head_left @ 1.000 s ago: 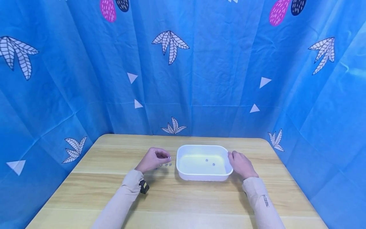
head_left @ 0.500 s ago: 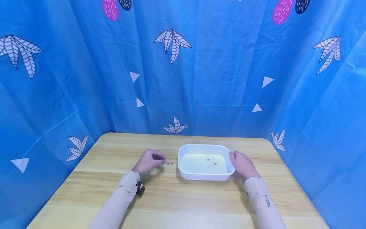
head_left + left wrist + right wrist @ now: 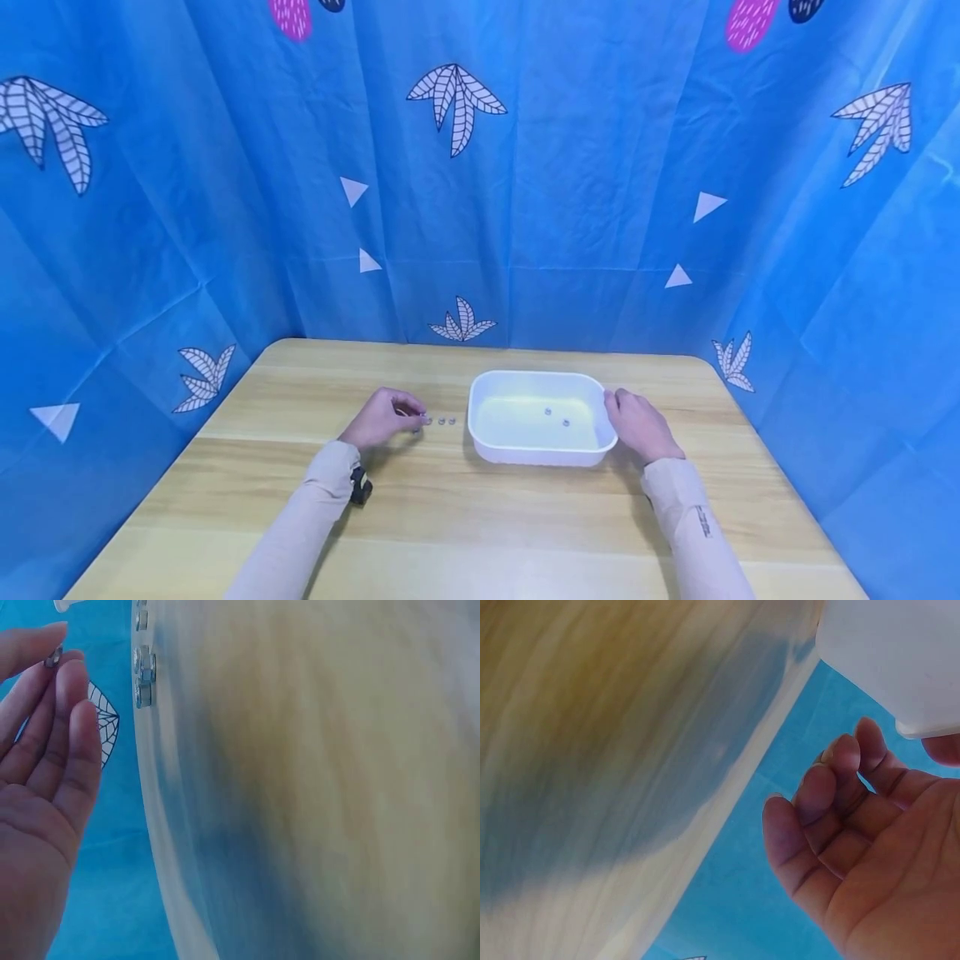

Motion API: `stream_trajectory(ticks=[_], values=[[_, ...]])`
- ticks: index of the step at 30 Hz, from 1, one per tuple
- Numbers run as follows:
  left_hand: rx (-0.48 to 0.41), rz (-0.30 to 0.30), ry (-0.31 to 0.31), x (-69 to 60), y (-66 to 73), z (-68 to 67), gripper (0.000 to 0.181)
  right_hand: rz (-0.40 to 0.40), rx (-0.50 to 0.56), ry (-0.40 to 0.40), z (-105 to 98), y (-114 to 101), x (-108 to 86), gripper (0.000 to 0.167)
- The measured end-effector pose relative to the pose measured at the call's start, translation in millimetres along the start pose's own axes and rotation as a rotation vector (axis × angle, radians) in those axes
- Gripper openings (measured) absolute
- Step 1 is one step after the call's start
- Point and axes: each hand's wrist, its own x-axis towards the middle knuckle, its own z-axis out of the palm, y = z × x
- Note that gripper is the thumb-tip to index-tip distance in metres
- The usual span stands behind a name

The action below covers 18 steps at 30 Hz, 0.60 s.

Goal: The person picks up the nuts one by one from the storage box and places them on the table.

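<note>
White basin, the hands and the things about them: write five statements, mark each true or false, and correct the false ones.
1. The left hand pinches a metal nut. True.
2. The white basin holds six nuts. False: two nuts show in it.
3. The right hand is at the basin's right end. True.
4. The loose nuts on the table lie right of the basin. False: they lie left of it, by the left hand.
5. The curtain behind the table is blue. True.

Head view bright; pale glare on near tabletop (image 3: 510, 571); soft shadows beside sleeves (image 3: 300, 517); wrist views dimmer, wood grain (image 3: 337, 787) blurred, shadows broad, bluish; tabletop edge (image 3: 156, 825) bowed in left one.
</note>
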Motion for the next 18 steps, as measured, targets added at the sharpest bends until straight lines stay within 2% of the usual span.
stream_trajectory(ticks=[3,6,10,18], values=[[0.017,0.025,-0.006,1.0,-1.1,-0.7,0.018,0.001,-0.003,0.001,-0.4,-0.3,0.3,0.055],[0.052,0.076,-0.018,2.3,-3.2,-1.1,0.014,0.002,-0.002,0.005,-0.1,-0.6,0.3,0.055],[0.127,0.134,-0.057,4.5,-6.5,-0.4,0.013,-0.003,0.000,0.013,0.1,-0.8,0.1,0.054],[0.238,0.152,-0.116,8.5,-9.9,1.5,0.015,0.002,0.000,0.008,-0.1,0.8,0.9,0.056]])
